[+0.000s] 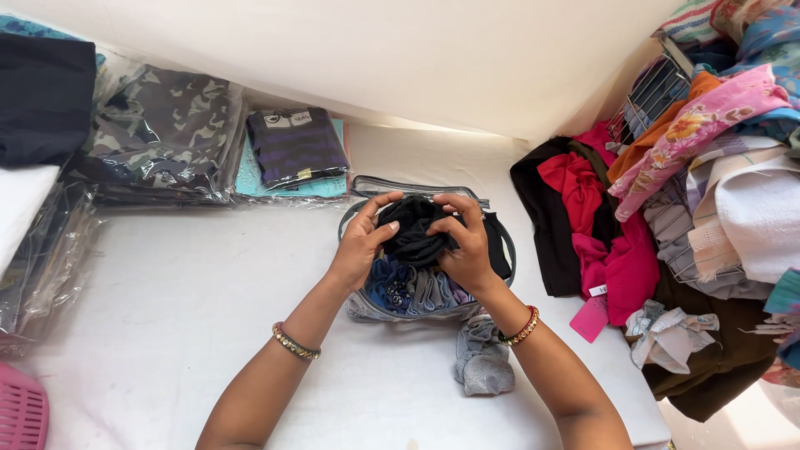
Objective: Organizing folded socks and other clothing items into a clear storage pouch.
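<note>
A round clear pouch (510, 250) with a dark zipper rim lies on the white surface, packed with rolled grey and blue cloth pieces (417, 290). On top sits a black rolled cloth (414, 232). My left hand (360, 243) grips its left side, fingers curled over it. My right hand (467, 243) presses on its right side, thumb and fingers around the cloth. Both wrists wear bangles. A grey rolled cloth (483, 358) lies just in front of the pouch, near my right forearm.
Folded garments in clear bags (167, 133) are stacked at the back left. A loose heap of red, black and pink clothes (600, 225) lies at the right by a wire rack (654, 92) draped with fabrics. A pink basket (21, 412) shows at the bottom left.
</note>
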